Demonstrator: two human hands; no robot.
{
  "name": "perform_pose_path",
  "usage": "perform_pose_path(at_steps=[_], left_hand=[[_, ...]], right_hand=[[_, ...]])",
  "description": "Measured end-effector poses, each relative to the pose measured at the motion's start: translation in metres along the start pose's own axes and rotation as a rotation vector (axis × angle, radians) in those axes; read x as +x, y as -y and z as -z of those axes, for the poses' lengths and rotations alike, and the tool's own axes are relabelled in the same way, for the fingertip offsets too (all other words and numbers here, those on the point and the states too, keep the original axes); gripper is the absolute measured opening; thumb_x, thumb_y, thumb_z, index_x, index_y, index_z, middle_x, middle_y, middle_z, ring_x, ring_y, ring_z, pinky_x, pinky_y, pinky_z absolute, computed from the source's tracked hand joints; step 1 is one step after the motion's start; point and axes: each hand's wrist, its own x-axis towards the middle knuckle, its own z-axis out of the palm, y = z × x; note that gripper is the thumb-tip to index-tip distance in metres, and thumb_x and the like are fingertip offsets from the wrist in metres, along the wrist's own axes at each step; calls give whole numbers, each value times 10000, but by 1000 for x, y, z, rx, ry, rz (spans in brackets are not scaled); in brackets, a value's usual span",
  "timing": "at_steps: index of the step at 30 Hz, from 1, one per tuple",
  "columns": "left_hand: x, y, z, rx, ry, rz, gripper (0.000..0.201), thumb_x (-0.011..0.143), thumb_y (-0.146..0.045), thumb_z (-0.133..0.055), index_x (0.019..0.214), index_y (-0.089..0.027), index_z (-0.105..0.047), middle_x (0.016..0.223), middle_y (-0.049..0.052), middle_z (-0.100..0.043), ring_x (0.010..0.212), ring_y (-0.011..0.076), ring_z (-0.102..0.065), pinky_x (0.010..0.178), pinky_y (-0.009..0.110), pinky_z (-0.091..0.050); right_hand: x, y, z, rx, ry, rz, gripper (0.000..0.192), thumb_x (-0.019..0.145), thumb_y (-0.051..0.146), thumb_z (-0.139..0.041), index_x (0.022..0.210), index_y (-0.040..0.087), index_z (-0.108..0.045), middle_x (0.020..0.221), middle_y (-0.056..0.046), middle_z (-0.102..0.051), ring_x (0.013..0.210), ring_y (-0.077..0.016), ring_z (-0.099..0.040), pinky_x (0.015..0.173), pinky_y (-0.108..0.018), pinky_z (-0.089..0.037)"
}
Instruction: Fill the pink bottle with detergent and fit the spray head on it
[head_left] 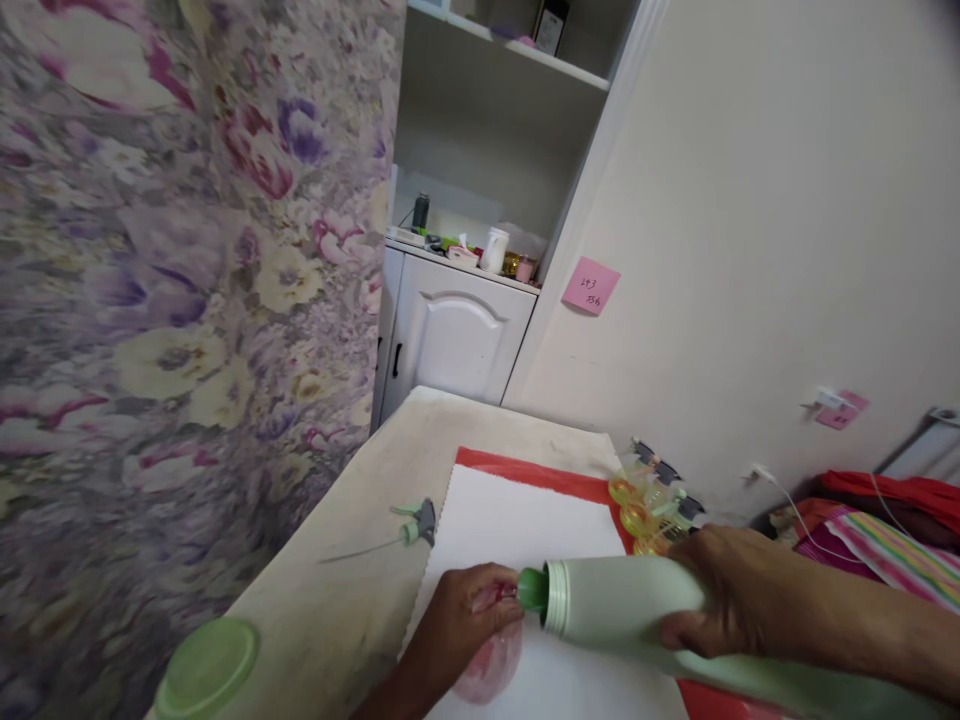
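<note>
At the near left edge of the worktop (352, 560) sits one green lid (206, 665); further in lies one loose spray trigger (411, 525) with its dip tube. The left hand (465, 625) is closed around something pinkish at the green neck (532, 590) of the pale green bottle (622, 600). That bottle lies tilted over the white sheet (517, 520), gripped by the right hand (731, 590). Held so, it could spill onto the sheet. Behind stand three yellow spray bottles (645, 505).

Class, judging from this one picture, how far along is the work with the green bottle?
Done: a spray head lies loose on the table.
In hand: the right hand tilts the green bottle toward a small pink bottle that the left hand steadies.
Left: spray bottles stand waiting.
</note>
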Motion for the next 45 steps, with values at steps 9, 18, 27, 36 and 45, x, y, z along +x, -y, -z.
perform_pose_path(at_steps=[9, 18, 27, 36, 45], left_hand=[[2, -1, -1, 23, -13, 15, 192, 716, -309, -688, 852, -193, -754, 784, 13, -732, 765, 181, -627, 721, 270, -440], [1, -4, 0, -15, -1, 20, 179, 723, -288, -689, 863, -197, -753, 809, 10, -745, 794, 184, -645, 736, 262, -446], [1, 1, 0, 4, 2, 0, 194, 738, -294, -680, 886, -194, -756, 835, 21, -755, 816, 195, -654, 762, 274, -451], [0, 0, 0, -18, 9, 0, 170, 739, -276, -681, 873, -202, -753, 828, 6, -754, 808, 182, -657, 752, 258, -450], [1, 0, 1, -4, 10, 2, 185, 745, -298, -675, 882, -201, -753, 831, 13, -754, 802, 184, -658, 754, 260, -454]], right_hand=[[-4, 8, 6, 5, 21, 2, 321, 710, 523, -652, 760, 206, -666, 740, -49, -738, 640, -199, -655, 530, -269, -370], [0, 9, 6, -25, 10, 21, 313, 729, 508, -630, 784, 201, -665, 740, -53, -741, 636, -197, -652, 523, -266, -368], [-2, 9, 8, -6, 37, 18, 341, 718, 528, -640, 766, 191, -658, 714, -46, -728, 615, -182, -642, 506, -255, -354], [-2, 9, 8, -6, 41, 32, 327, 729, 520, -636, 757, 195, -653, 705, -33, -724, 606, -164, -631, 512, -252, -354], [-4, 16, 13, -4, 56, -7, 333, 722, 521, -635, 795, 196, -658, 774, -65, -742, 671, -213, -660, 550, -277, -381]])
